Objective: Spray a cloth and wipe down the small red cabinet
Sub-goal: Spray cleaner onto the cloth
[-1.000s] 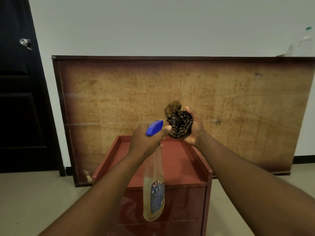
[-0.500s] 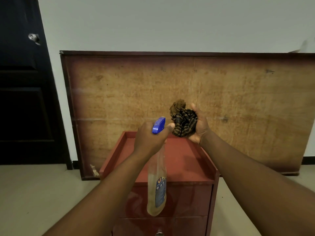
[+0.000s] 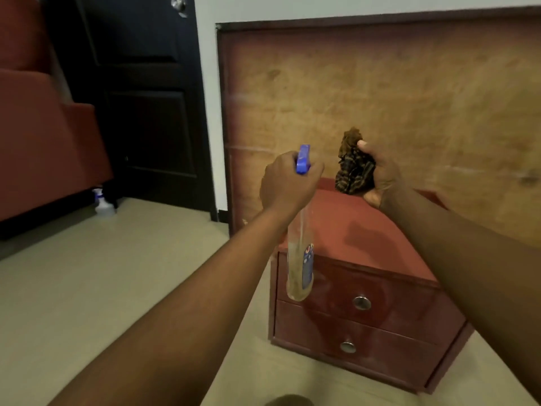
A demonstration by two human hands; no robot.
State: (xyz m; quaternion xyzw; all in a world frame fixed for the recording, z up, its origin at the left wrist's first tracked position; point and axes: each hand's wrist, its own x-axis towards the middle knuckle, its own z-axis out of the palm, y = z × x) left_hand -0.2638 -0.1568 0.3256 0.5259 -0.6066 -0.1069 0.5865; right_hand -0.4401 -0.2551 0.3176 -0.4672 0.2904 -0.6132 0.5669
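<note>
The small red cabinet [image 3: 360, 238] stands on the floor with two drawers, each with a round metal knob. My left hand [image 3: 288, 186] grips the neck of a clear spray bottle [image 3: 300, 262] with a blue trigger head; the bottle hangs down in front of the cabinet's left edge. My right hand [image 3: 382, 174] holds a bunched brown striped cloth [image 3: 352, 168] above the back of the cabinet top. The blue nozzle sits a short way left of the cloth and is apart from it.
A large brown wooden board [image 3: 380, 106] leans on the wall behind the cabinet. A dark door [image 3: 140, 98] is to the left, a red sofa [image 3: 44, 142] at far left, and a small white spray bottle [image 3: 102, 202] stands on the tiled floor [image 3: 102, 288] under it.
The view has swung left and down, so the cabinet's drawers, the door and the sofa show. The hands have drawn slightly apart; the nozzle no longer touches the cloth.
</note>
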